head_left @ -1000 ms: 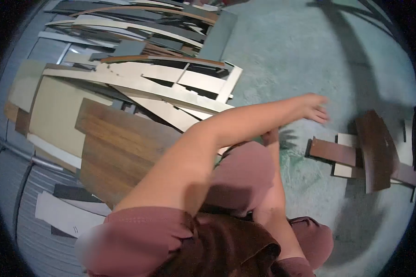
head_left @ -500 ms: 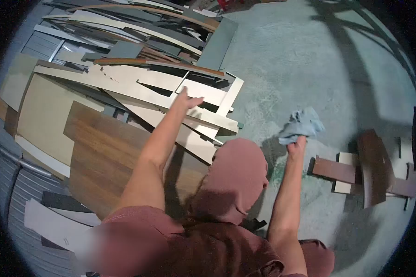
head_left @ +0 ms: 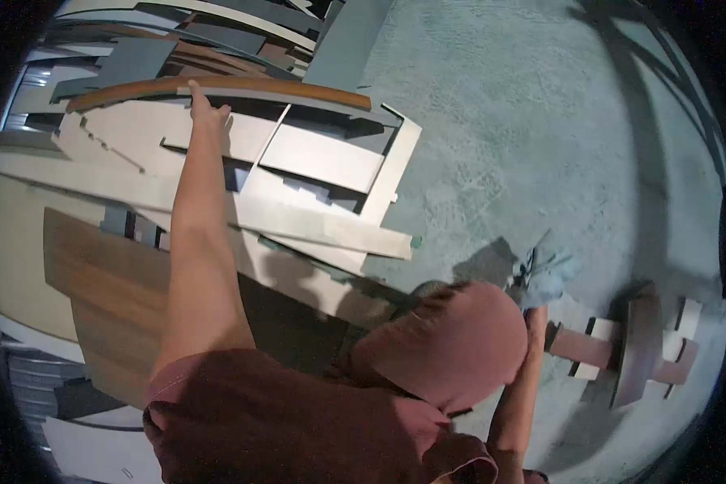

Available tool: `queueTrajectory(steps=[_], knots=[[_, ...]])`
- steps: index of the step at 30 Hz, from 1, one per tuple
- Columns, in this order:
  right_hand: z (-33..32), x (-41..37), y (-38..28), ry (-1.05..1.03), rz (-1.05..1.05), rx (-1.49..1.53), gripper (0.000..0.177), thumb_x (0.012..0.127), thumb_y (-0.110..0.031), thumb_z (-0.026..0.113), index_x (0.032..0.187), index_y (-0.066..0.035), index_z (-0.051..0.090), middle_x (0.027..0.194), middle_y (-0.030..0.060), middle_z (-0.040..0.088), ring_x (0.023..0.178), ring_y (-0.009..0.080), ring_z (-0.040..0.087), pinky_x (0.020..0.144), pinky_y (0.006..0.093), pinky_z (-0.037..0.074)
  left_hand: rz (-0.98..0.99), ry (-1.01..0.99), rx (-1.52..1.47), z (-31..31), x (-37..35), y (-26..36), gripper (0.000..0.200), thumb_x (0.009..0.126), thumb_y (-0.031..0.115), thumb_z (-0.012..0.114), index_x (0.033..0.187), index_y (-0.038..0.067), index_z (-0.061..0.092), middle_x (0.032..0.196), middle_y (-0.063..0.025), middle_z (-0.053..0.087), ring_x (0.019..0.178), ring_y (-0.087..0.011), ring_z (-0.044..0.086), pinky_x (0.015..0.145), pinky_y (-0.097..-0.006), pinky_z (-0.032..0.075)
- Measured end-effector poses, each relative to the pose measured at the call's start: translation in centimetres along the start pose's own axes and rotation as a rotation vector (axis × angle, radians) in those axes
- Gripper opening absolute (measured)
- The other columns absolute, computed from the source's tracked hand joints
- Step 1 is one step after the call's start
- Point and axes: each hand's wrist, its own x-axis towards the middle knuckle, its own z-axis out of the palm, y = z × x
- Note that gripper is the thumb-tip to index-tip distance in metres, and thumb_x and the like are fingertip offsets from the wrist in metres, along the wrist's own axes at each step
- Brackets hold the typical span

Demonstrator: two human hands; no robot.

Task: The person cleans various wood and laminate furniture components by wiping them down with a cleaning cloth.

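Observation:
My left hand (head_left: 208,113) reaches far out over the pile of off-cut boards, fingers stretched forward and thumb apart, with nothing in it. Its fingertips overlap the near edge of a long brown strip (head_left: 274,87). Below the wrist lie cream boards with cut-out slots, among them a wide white panel (head_left: 323,157) and a long cream strip (head_left: 323,226). A crumpled light blue cloth (head_left: 552,276) is bunched in my right hand (head_left: 536,316), just beyond my knee (head_left: 452,343). That hand is partly hidden behind the knee.
A wood-grain board (head_left: 109,298) lies at the left. More grey and brown strips (head_left: 242,40) are heaped at the back. On the concrete floor (head_left: 476,145), several short brown and cream pieces (head_left: 641,347) lie stacked crosswise at the right.
My left hand has moved from the slotted cream boards farther left and away to the brown strip. My body leans forward; the blue cloth stays in my right hand, now nearer my knee.

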Motion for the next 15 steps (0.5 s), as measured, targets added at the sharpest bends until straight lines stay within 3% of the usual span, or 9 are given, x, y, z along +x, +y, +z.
queueTrajectory(steps=[1, 2, 4, 5, 7, 14, 15], knots=[[0.4, -0.7, 0.5, 0.018, 0.043, 0.023, 0.036, 0.082, -0.024, 0.050, 0.112, -0.005, 0.045, 0.097, 0.0070, 0.054, 0.083, 0.0174, 0.053, 0.069, 0.0317, 0.044, 0.008, -0.017, -0.009, 0.6, 2.2, -0.1, 0.095, 0.067, 0.055, 0.061, 0.133, 0.008, 0.010, 0.136, -0.0162, 0.012, 0.120, -0.0386, 0.023, 0.089, -0.0565, 0.031], [0.8, -1.2, 0.8, 0.016, 0.095, 0.042, 0.036, 0.082, -0.024, 0.050, 0.112, -0.005, 0.045, 0.097, 0.0070, 0.054, 0.083, 0.0174, 0.053, 0.069, 0.0317, 0.044, 0.036, -0.088, 0.008, 0.1, 8.1, -0.6, 0.089, 0.068, 0.050, 0.063, 0.131, 0.010, 0.018, 0.133, -0.0160, 0.022, 0.114, -0.0393, 0.034, 0.086, -0.0575, 0.033], [1.9, -1.6, 0.9, 0.025, 0.173, 0.058, 0.036, 0.082, -0.023, 0.050, 0.112, -0.005, 0.045, 0.097, 0.0070, 0.054, 0.083, 0.0174, 0.053, 0.069, 0.0317, 0.043, 0.049, -0.124, -0.092, 2.0, 5.9, -1.6, 0.077, 0.070, 0.043, 0.065, 0.128, 0.010, 0.026, 0.125, -0.0158, 0.035, 0.107, -0.0388, 0.041, 0.083, -0.0593, 0.036], [2.3, -1.7, 1.0, 0.036, 0.197, 0.057, 0.036, 0.082, -0.023, 0.050, 0.112, -0.005, 0.045, 0.097, 0.0070, 0.054, 0.083, 0.0174, 0.053, 0.069, 0.0317, 0.043, 0.036, -0.123, -0.088, 2.5, 6.7, -2.1, 0.077, 0.070, 0.043, 0.065, 0.128, 0.010, 0.026, 0.125, -0.0158, 0.035, 0.107, -0.0388, 0.041, 0.083, -0.0593, 0.036], [2.9, -1.6, 1.0, 0.053, 0.231, 0.044, 0.035, 0.082, -0.023, 0.050, 0.112, -0.005, 0.044, 0.098, 0.0070, 0.054, 0.084, 0.0174, 0.053, 0.070, 0.0317, 0.043, 0.023, 0.219, -0.023, 3.2, 7.6, -3.2, 0.059, 0.074, 0.030, 0.062, 0.119, 0.002, 0.036, 0.112, -0.0160, 0.047, 0.098, -0.0362, 0.049, 0.079, -0.0538, 0.042], [4.4, -0.9, 0.7, 0.065, 0.283, 0.036, 0.035, 0.082, -0.022, 0.051, 0.112, -0.005, 0.044, 0.099, 0.0069, 0.053, 0.085, 0.0173, 0.052, 0.071, 0.0318, 0.043, 0.198, 0.219, -0.144, 4.4, 8.1, -4.1, 0.037, 0.076, 0.013, 0.054, 0.104, -0.009, 0.047, 0.099, -0.0157, 0.052, 0.081, -0.0290, 0.055, 0.069, -0.0385, 0.048], [4.5, -0.8, 0.6, 0.059, 0.281, 0.036, 0.035, 0.082, -0.022, 0.051, 0.112, -0.005, 0.044, 0.099, 0.0069, 0.053, 0.085, 0.0173, 0.052, 0.071, 0.0318, 0.043, 0.271, 0.118, -0.190, 5.4, 6.6, -3.5, 0.037, 0.076, 0.013, 0.055, 0.105, -0.009, 0.046, 0.099, -0.0156, 0.052, 0.081, -0.0281, 0.055, 0.069, -0.0384, 0.048]])
